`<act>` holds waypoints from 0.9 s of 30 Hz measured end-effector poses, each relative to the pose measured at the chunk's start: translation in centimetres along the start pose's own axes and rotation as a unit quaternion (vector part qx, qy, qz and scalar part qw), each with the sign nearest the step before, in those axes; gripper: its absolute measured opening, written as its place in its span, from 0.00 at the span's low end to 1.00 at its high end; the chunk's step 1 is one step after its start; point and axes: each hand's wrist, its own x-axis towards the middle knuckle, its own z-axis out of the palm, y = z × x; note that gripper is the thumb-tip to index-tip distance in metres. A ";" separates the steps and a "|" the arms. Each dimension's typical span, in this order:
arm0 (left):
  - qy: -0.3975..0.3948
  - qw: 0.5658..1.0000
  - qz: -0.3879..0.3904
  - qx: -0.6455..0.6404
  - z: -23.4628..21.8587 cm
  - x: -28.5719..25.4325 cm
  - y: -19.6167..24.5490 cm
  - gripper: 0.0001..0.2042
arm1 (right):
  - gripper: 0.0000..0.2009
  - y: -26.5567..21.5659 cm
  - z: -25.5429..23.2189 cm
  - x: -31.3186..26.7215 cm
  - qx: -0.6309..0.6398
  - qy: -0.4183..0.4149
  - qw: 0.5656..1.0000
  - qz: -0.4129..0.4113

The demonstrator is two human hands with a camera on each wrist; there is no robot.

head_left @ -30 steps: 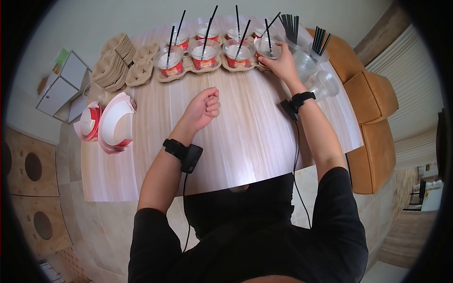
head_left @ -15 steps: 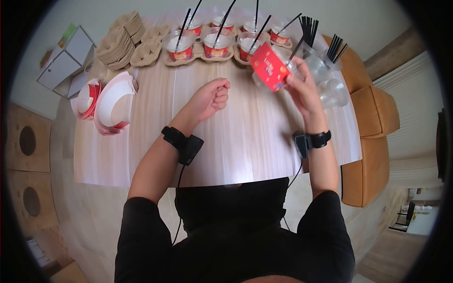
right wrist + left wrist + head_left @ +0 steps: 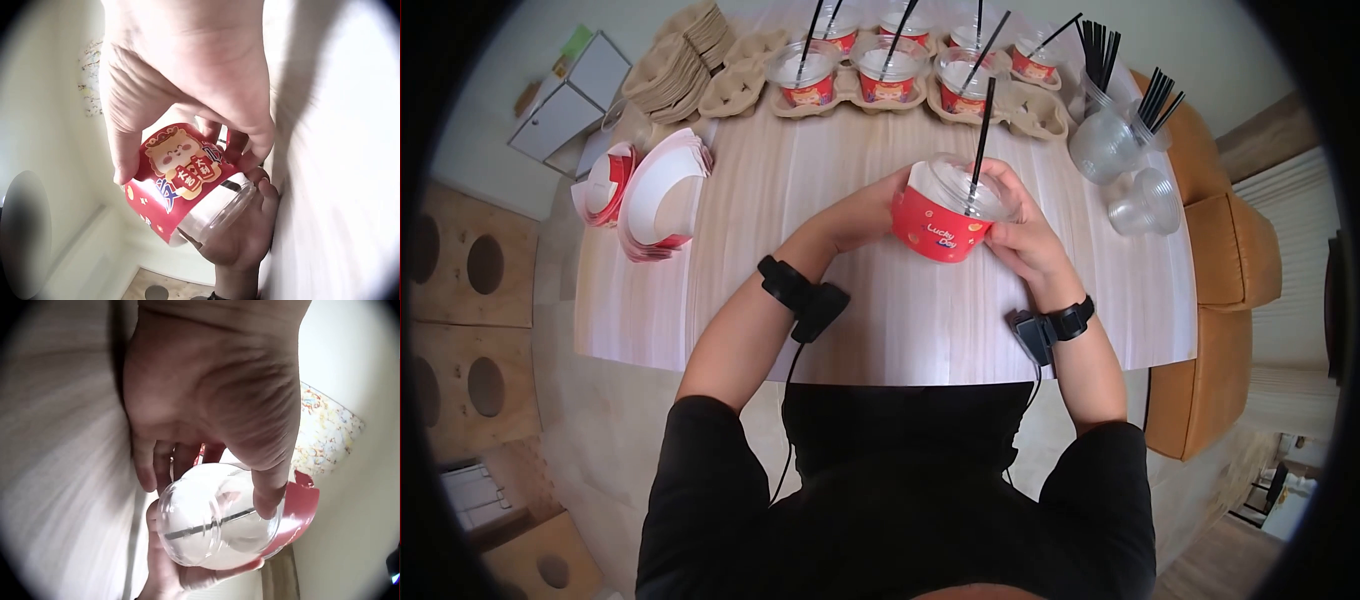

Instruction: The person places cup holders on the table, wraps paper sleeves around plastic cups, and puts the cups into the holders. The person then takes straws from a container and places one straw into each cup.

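Observation:
Over the middle of the table, both hands hold a clear plastic cup (image 3: pixel 965 182) wrapped in a red printed paper sleeve (image 3: pixel 940 236). A black straw (image 3: pixel 984 130) stands up out of the cup. My right hand (image 3: pixel 1032 238) grips its right side, and the right thumb (image 3: pixel 128 164) lies along the sleeve's edge in the right wrist view. From the left side, my left hand (image 3: pixel 868 212) holds the cup, its fingers mostly hidden behind the sleeve in the head view. In the left wrist view, the left thumb (image 3: pixel 267 495) presses near the cup's wide end.
Sleeved cups with straws stand in pulp carriers (image 3: pixel 788 108) along the far side. Further left is a stack of carriers (image 3: pixel 670 80). Loose paper sleeves (image 3: pixel 650 205) lie at left. At right are clear cups (image 3: pixel 1142 205) and containers holding black straws (image 3: pixel 1162 100).
My right hand has lifted the sleeved cup from the carrier's front right slot and brought it nearer my body. My left hand, earlier curled over the table, has come up to the cup.

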 end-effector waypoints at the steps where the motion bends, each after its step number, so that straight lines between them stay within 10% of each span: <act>1: 0.013 1.000 -0.009 0.025 0.0 0.3 -0.2 0.29 | 0.35 0.1 -0.3 0.0 0.037 -0.002 0.999 0.008; 6: 0.048 0.994 -0.007 0.101 1.1 0.0 0.3 0.27 | 0.33 0.1 -1.3 -0.3 0.120 -0.002 0.992 0.025; 9: 0.162 0.977 -0.135 0.012 0.7 -0.5 0.0 0.23 | 0.32 0.1 -2.6 -0.4 0.174 -0.004 0.984 0.037; 12: 0.106 0.989 -0.039 -0.099 0.0 -0.2 -0.9 0.22 | 0.31 0.0 -2.7 -0.2 0.097 -0.002 0.995 -0.010; 22: 0.286 0.932 0.096 -0.202 -0.7 -5.1 3.2 0.18 | 0.26 0.2 -3.9 0.4 0.105 0.052 0.992 -0.050; 25: 0.427 0.870 0.155 0.189 -1.2 -7.2 3.3 0.21 | 0.25 0.4 -4.2 0.2 0.083 0.035 0.995 -0.038; 27: 0.401 0.727 0.146 0.538 -1.4 -8.3 4.8 0.22 | 0.27 0.2 -3.2 0.3 0.050 0.011 0.999 -0.016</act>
